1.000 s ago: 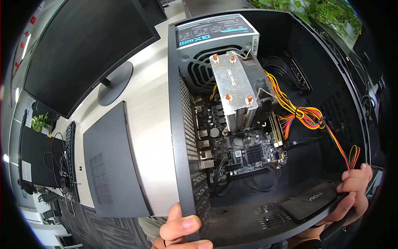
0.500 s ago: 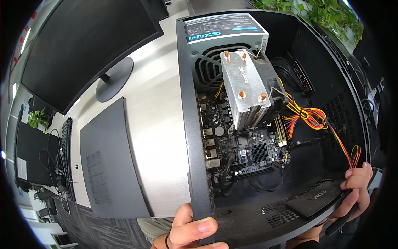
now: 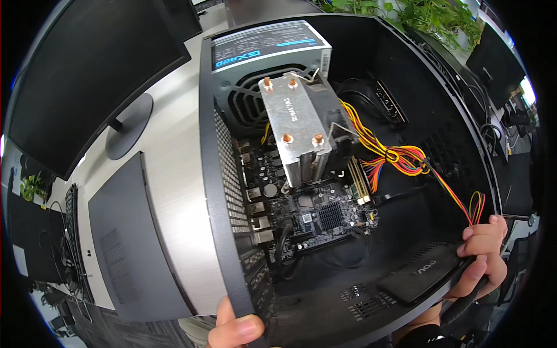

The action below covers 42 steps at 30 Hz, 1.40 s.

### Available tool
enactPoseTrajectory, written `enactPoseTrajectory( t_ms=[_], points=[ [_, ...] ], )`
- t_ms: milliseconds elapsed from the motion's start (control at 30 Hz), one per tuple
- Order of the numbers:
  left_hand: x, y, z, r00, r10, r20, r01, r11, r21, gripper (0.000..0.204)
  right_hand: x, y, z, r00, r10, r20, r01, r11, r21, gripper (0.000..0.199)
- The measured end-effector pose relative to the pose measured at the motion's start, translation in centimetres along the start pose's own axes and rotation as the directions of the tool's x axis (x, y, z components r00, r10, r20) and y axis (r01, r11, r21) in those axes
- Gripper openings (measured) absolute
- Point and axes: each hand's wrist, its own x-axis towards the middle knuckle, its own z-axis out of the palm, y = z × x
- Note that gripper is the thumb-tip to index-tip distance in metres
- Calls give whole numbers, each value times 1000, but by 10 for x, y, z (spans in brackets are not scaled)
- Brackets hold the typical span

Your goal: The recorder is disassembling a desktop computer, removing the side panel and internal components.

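An open black computer case [image 3: 217,191] fills the middle of the view, its inside facing up at me. My left hand [image 3: 238,332] grips its near left corner, thumb over the rim. At the near right, my right hand [image 3: 486,250] has its fingers wrapped over the rim, beside a flat black drive-like box [image 3: 419,272] and a loop of thin coloured wires [image 3: 477,204]. Inside sit a grey power supply [image 3: 272,47], a silver CPU cooler [image 3: 296,119] with copper pipe ends, a motherboard [image 3: 316,216] and a bundle of red and yellow cables [image 3: 400,158].
Left of the case, a dark side panel [image 3: 130,238] lies on the pale desk [image 3: 174,174]. Behind it stands a monitor [image 3: 93,75] on a round base. A keyboard [image 3: 71,226] and cables lie farther left. Green plants [image 3: 432,23] grow beyond the far right.
The case, monitor and panel have all shifted left in view. More of the case's left inner grille shows now. Both hands keep their hold on the rim.
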Motion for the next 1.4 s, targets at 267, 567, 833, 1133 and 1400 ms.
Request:
enactPoseTrajectory(
  t_ms=[267, 567, 833, 1133, 1400],
  points=[
    [-17, 11, -31, 948, -3, 317, -184, 810, 557, 51, -1, -4, 5, 999, 30, -41, -31, 999, -25, 40],
    [-20, 6, -29, 957, 55, 285, -202, 830, 520, 45, -2, 1, 2, 1000, 2, -23, -1, 1000, 6, 38],
    [-27, 5, -24, 961, 88, 263, -232, 775, 588, 46, 0, 6, -5, 1000, 3, 16, -3, 1000, -7, 37],
    [-9, -26, 28, 941, 248, -232, -244, 969, 47, 27, -2, 9, -21, 985, 78, 154, -61, 992, -114, 39],
    [-9, 6, -39, 518, -787, 335, 849, 428, -310, 36, -8, 29, -29, 992, 8, 127, -6, 1000, -20, 37]
  ],
)
